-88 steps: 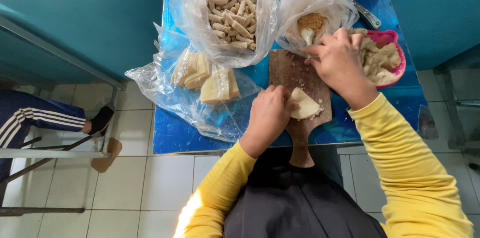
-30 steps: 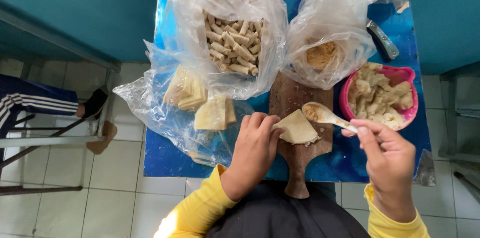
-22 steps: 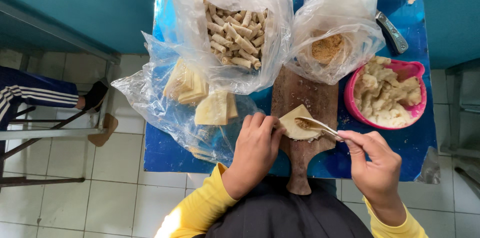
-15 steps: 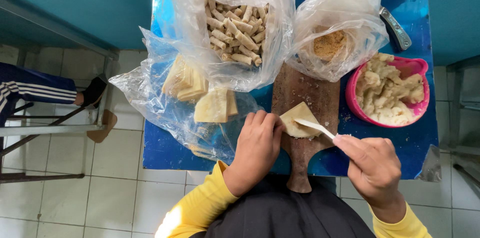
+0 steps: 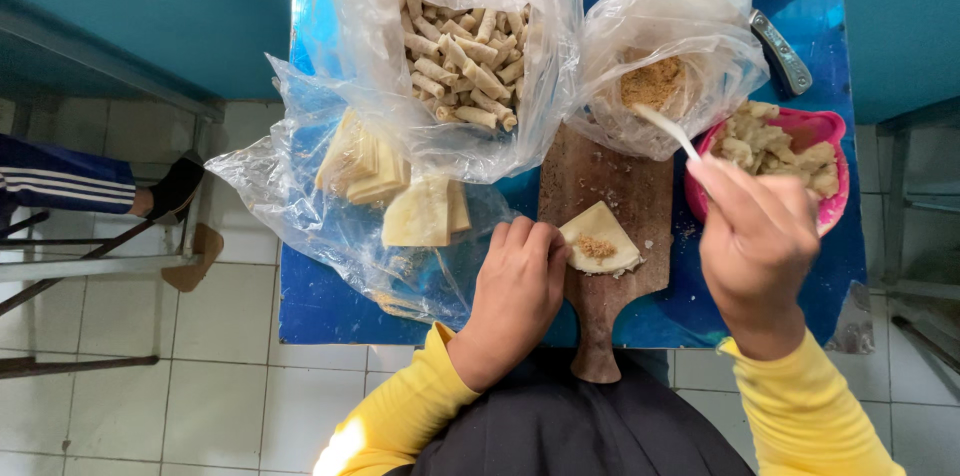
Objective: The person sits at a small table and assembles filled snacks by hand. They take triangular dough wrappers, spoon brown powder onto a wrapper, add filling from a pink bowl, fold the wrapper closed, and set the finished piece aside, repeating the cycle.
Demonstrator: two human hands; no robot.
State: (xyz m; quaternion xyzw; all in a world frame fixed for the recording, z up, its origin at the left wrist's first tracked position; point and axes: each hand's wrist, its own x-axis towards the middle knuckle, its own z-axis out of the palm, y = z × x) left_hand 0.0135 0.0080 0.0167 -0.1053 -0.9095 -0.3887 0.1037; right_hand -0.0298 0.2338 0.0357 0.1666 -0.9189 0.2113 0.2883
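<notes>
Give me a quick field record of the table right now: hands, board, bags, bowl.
left hand: fingers press the wrapper's left edge on the board
right hand: holds a spoon, raised between bowl and crumb bag
wrapper: pale sheet on the board, small dab of brown filling at its middle
board: wooden, handle toward the person
rolls bag: clear bag, full of finished rolls
wrapper bag: clear bag, stacked sheets
crumb bag: clear bag, brown crumbs
bowl: pink, pale chunks
table: blue top
</notes>
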